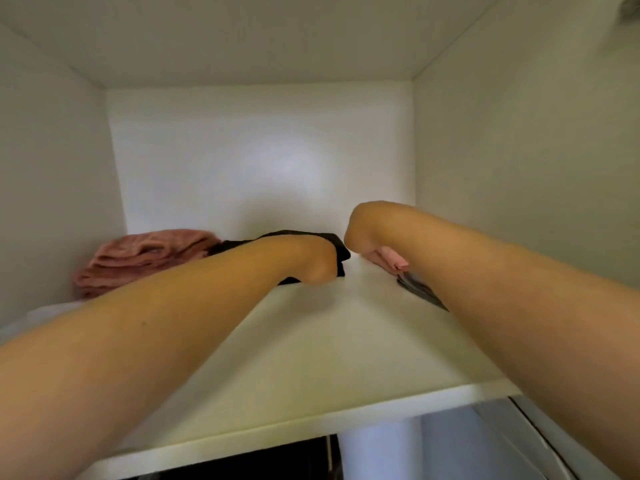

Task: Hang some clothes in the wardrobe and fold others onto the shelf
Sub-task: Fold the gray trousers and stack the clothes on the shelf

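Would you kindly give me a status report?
Left hand on dark garment, grip hidden. Right hand beside it, low over shelf. Pink folded pile left, grey item under right forearm.

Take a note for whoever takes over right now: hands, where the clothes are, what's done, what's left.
Left hand: on the dark garment at the back of the shelf; grip hidden.
Right hand: bent down onto the shelf, fingers beside a grey item; grip unclear.
Done: folded pink cloth lies back left.
Left: settle the dark garment; hanging cannot be judged here.
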The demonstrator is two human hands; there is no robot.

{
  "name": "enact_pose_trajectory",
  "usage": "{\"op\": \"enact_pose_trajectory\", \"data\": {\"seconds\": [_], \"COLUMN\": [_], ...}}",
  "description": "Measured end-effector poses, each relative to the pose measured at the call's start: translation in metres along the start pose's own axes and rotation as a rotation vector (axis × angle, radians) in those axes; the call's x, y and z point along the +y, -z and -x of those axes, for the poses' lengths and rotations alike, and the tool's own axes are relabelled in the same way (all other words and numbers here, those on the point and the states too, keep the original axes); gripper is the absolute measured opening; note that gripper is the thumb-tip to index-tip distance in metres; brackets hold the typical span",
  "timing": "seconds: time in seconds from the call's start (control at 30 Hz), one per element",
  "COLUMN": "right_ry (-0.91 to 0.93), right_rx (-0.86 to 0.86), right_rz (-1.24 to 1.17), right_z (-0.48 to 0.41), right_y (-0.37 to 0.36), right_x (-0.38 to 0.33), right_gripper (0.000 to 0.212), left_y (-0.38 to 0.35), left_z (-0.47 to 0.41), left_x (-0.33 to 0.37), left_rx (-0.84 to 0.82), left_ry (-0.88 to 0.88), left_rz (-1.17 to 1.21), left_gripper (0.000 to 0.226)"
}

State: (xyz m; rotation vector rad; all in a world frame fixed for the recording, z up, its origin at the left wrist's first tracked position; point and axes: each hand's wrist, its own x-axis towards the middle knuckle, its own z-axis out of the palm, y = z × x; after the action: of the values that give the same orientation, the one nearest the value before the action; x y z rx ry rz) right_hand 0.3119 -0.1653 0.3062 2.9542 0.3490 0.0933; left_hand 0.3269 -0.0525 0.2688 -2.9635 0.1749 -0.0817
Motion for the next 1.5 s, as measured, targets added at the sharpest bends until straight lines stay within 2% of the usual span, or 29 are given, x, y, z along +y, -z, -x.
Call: {"op": "enact_pose_trajectory", "data": {"seconds": [0.1,0.17,0.3,0.47,0.57,0.77,0.83,0.9,0.97,1.03,1.1,1.2,1.23,1.27,1.33,1.37,1.4,1.5], "right_ry": [-0.138,-0.216,-0.279,-0.207,-0.139,-0.007,-0.002,0.043,0.1,0.152,0.185,0.192,0.172,0.157,0.121,0.097,0.073,-0.035], "right_rx": [0.032,0.088,0.168,0.279,0.347,0.194,0.152,0.023,-0.071,-0.049,-0.01,-0.012,0.024,0.099,0.273,0.351,0.426,0.585], "right_rz": [-0.001,-0.073,-0.136,-0.328,-0.42,-0.471,-0.538,-0.516,-0.418,-0.263,-0.197,-0.298,-0.329,-0.355,-0.402,-0.418,-0.417,-0.406], "right_z": [0.02,0.034,0.059,0.087,0.097,0.111,0.124,0.139,0.15,0.155,0.157,0.168,0.17,0.172,0.173,0.172,0.17,0.167], "right_y": [-0.007,-0.018,-0.043,-0.071,-0.081,-0.114,-0.114,-0.11,-0.108,-0.108,-0.104,-0.083,-0.074,-0.066,-0.048,-0.04,-0.031,-0.006], "right_x": [0.052,0.083,0.136,0.17,0.175,0.162,0.161,0.162,0.162,0.16,0.16,0.171,0.177,0.183,0.193,0.198,0.2,0.206], "right_gripper": [0.029,0.04,0.036,0.029,0.024,0.023,0.04,0.067,0.091,0.099,0.085,0.035,0.016,0.007,0.017,0.012,0.004,0.014], "left_y": [-0.002,-0.002,0.005,0.011,0.007,-0.028,-0.029,-0.026,-0.024,-0.027,-0.03,-0.031,-0.031,-0.031,-0.028,-0.025,-0.022,-0.016], "left_z": [-0.028,-0.043,-0.076,-0.09,-0.1,-0.12,-0.128,-0.132,-0.134,-0.141,-0.149,-0.156,-0.156,-0.154,-0.138,-0.122,-0.105,-0.066], "left_x": [0.047,0.069,0.091,0.121,0.127,0.132,0.128,0.128,0.131,0.134,0.134,0.127,0.125,0.123,0.12,0.118,0.116,0.113], "left_rx": [0.148,0.113,0.05,0.083,0.092,0.014,0.031,0.015,-0.009,-0.06,-0.077,-0.061,-0.065,-0.063,-0.064,-0.069,-0.063,0.008], "left_ry": [-0.069,-0.108,-0.175,-0.143,-0.12,-0.177,-0.149,-0.12,-0.113,-0.117,-0.095,-0.042,-0.044,-0.058,-0.087,-0.094,-0.113,-0.15], "left_rz": [0.045,0.071,-0.014,0.102,0.083,0.177,0.244,0.287,0.307,0.29,0.279,0.298,0.28,0.277,0.23,0.206,0.168,0.13], "left_gripper": [0.035,0.035,0.034,0.032,0.047,0.052,0.05,0.047,0.05,0.041,0.024,0.028,0.025,0.021,0.033,0.036,0.035,0.026]}}
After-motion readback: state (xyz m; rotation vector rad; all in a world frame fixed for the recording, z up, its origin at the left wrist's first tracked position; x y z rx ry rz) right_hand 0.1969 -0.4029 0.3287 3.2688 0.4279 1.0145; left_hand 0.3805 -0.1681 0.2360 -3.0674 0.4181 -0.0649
